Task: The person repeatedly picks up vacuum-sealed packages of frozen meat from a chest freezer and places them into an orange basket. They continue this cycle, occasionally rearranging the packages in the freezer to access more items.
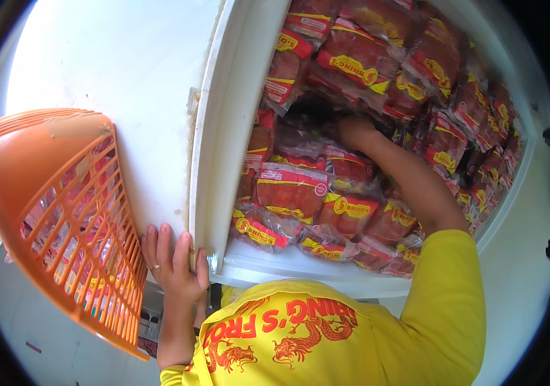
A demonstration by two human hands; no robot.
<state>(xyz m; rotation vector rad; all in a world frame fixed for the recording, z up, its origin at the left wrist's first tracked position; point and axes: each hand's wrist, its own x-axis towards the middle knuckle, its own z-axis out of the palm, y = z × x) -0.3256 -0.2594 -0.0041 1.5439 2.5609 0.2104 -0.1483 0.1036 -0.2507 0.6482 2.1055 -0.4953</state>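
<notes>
Red and clear plastic packets of frozen meat with yellow labels [291,190] fill the open white chest freezer [300,265], heaped in layers from the near wall to the far side. We reach our right hand [354,130] deep into the pile, near its middle; the fingers sink among the packets, so we cannot tell whether they are spread or closed on one. Our left hand [173,265] rests with its fingers apart and flat against the near edge of the white sliding lid [139,96], which covers the left part of the freezer. An orange plastic slatted basket [69,219] stands tilted against that lid, just left of our left hand, with more red packets inside. Our yellow sleeve [445,302] crosses the freezer's front rim.
</notes>
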